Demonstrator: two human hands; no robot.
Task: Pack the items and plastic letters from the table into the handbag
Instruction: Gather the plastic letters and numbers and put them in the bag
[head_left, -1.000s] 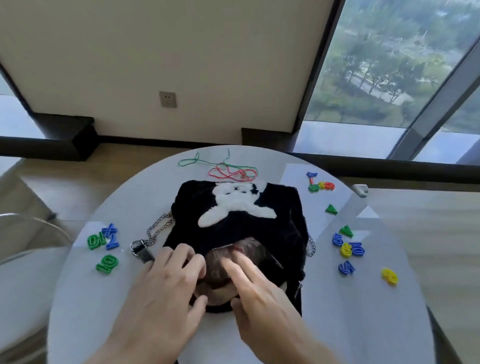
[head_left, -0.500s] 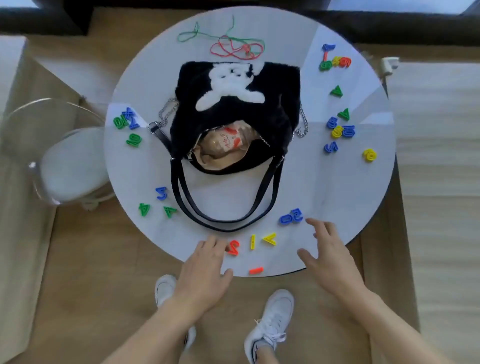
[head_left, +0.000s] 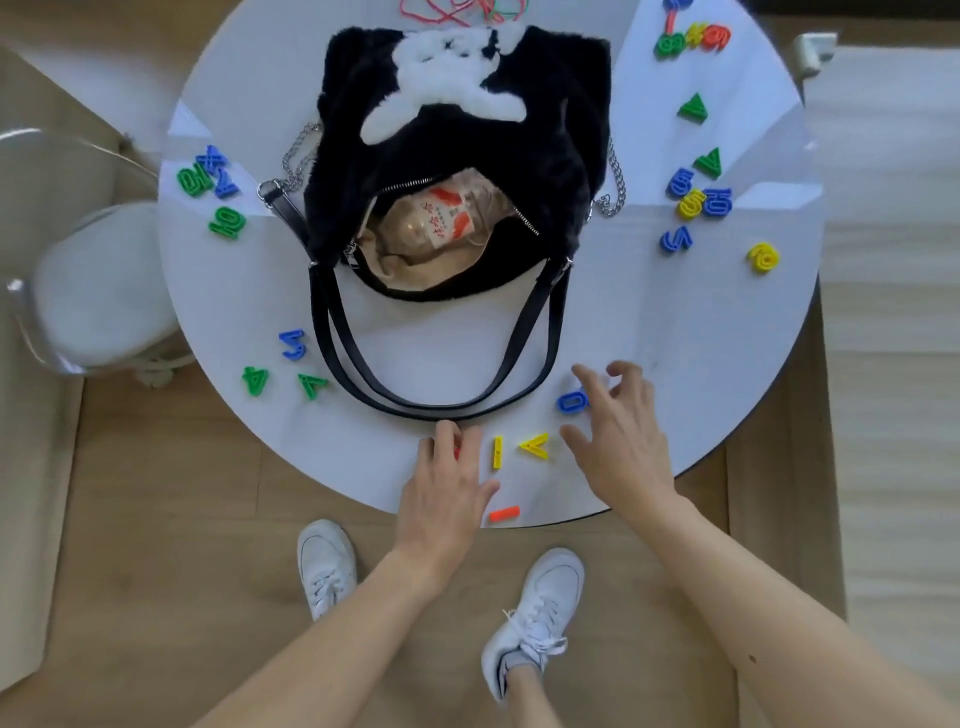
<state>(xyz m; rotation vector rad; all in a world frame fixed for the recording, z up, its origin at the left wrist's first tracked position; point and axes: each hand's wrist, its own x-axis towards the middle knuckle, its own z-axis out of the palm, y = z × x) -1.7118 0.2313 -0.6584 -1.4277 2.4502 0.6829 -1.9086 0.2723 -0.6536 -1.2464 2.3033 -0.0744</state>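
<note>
Head view: right hand (head_left: 615, 441) spread, grasping nothing, fingertips over the blue letter (head_left: 572, 401). Left hand (head_left: 447, 480) covers a red piece (grip not discernible). Yellow bar (head_left: 497, 452) lies between them, long axis toward the unzipped handbag (head_left: 561, 156), nearer the left

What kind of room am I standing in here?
Probably a home or lounge-style room, not a workshop: a round white table, a clear chair with a white seat beside it, and wood flooring.
</note>
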